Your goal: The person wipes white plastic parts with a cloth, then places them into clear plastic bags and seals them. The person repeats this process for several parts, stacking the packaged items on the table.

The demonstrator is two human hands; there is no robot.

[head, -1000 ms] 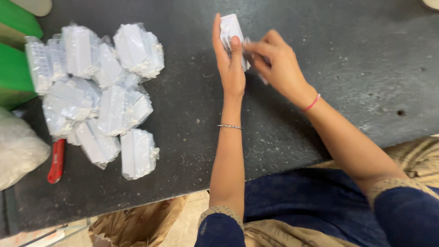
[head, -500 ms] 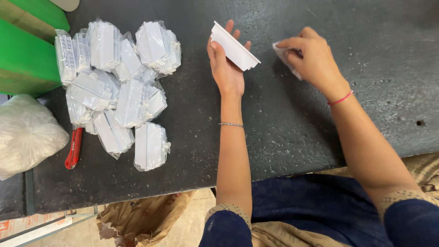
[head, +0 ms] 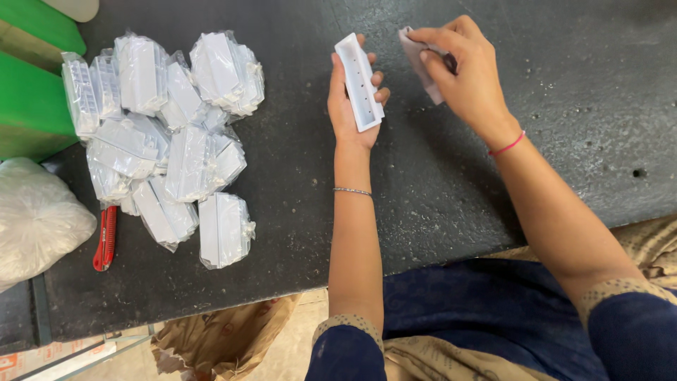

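The left hand sits near the top middle of the frame; its palm faces up and its fingers curl around a long white part, which lies across the palm with its open side up; small holes run along the inside. The right hand is just to the right, near the top; its thumb and fingers pinch a crumpled clear wrapper; the wrapper is apart from the part, so the part looks already out of its bag.

The step in hand seems to be unwrapping; 1 part is bare and its wrapper is off. The next move likely calls for a place to drop the wrapper and a place to set the bare part down; then a hand must be free to reach across for a new bag.

In the upper left of the frame lies a pile of more white parts, each sealed in its own clear bag; the pile is well apart from both hands. A red cutter lies at the pile's lower left edge, on the dark table. A big white sack sits at the far left; green bins stand above it. A brown bag hangs below the table edge, at the bottom.
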